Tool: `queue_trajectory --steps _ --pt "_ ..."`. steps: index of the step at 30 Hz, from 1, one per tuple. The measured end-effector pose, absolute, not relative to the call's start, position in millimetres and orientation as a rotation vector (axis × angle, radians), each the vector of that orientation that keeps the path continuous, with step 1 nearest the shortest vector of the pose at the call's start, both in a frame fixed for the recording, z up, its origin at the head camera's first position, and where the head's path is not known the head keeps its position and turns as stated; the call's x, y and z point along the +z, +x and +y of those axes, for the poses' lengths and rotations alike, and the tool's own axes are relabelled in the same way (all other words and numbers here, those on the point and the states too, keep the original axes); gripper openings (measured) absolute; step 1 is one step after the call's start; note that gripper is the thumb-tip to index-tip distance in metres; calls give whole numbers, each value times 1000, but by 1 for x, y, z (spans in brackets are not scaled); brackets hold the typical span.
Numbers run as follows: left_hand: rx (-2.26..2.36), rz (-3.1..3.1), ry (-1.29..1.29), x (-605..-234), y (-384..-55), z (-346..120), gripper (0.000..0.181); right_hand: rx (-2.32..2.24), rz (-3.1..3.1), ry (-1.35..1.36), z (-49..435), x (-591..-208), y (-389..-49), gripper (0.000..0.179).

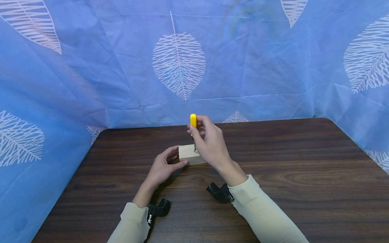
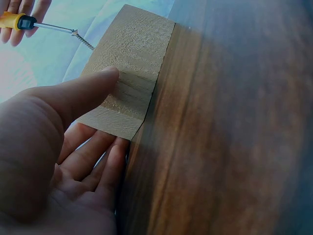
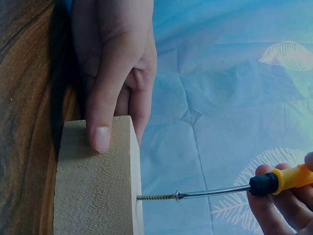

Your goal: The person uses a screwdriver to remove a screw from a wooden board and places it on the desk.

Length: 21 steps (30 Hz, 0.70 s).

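A pale wooden block (image 1: 191,159) lies on the dark table. My left hand (image 1: 161,168) grips its left end, the thumb on the near face and the fingers behind. From the block's top stands a screw (image 3: 159,197), its tip in the wood and most of its thread showing. My right hand (image 1: 214,143) holds a yellow-handled screwdriver (image 1: 193,120) upright by the handle. The screwdriver's tip meets the screw head, as the right wrist view shows. In the left wrist view the screwdriver (image 2: 12,20) and the screw (image 2: 84,41) appear beyond the block (image 2: 132,58).
The brown wood-grain table (image 1: 288,168) spreads around the block. Behind and beside it hangs a blue cloth (image 1: 127,67) with white leaf prints. A black wrist device (image 1: 159,207) sits at the left cuff, another (image 1: 218,191) at the right.
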<state>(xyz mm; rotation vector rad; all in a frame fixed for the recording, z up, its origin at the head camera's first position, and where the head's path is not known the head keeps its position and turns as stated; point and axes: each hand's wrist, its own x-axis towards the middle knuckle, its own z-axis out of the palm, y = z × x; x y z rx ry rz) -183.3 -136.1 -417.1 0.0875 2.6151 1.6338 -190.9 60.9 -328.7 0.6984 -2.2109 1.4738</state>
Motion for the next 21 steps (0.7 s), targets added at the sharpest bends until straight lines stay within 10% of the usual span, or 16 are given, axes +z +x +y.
queue_trajectory --steps 21 --pt "1636 2601 68 -417 -183 -137 68 1518 -2251 667 62 -328 -189 33"
